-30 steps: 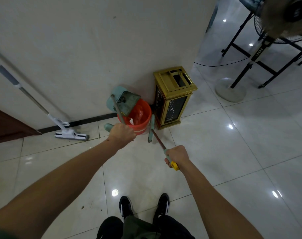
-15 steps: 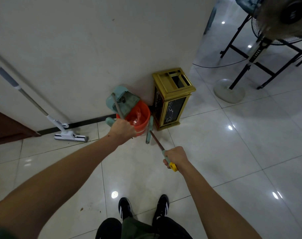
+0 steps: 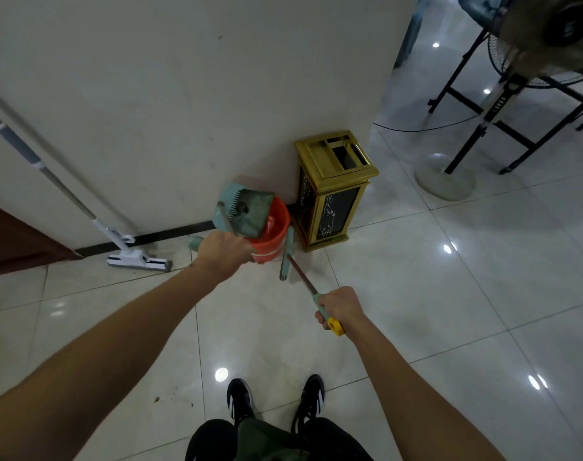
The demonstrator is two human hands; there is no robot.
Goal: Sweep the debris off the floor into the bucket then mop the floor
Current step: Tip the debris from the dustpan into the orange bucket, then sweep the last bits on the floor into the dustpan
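An orange bucket (image 3: 274, 242) stands on the tiled floor against the wall. My left hand (image 3: 224, 252) grips the handle of a teal dustpan (image 3: 246, 209), which is tipped over the bucket's rim. My right hand (image 3: 340, 307) grips the teal and yellow end of a broom handle (image 3: 303, 274); the teal broom head (image 3: 287, 252) stands on the floor just right of the bucket. A white flat mop (image 3: 137, 259) leans against the wall at the left, its pole rising up and left. Small brown specks (image 3: 157, 399) lie on the tile near my feet.
A gold and black bin (image 3: 333, 191) stands right of the bucket. At the upper right are a pedestal fan with a round base (image 3: 444, 176), a black cable on the floor and black folding frames. A brown door edge (image 3: 14, 241) is at left. My shoes (image 3: 276, 397) are at the bottom.
The dustpan has tipped further over the bucket, and its tray now covers more of the opening. My left hand moved slightly up toward the bucket. The broom stays put.
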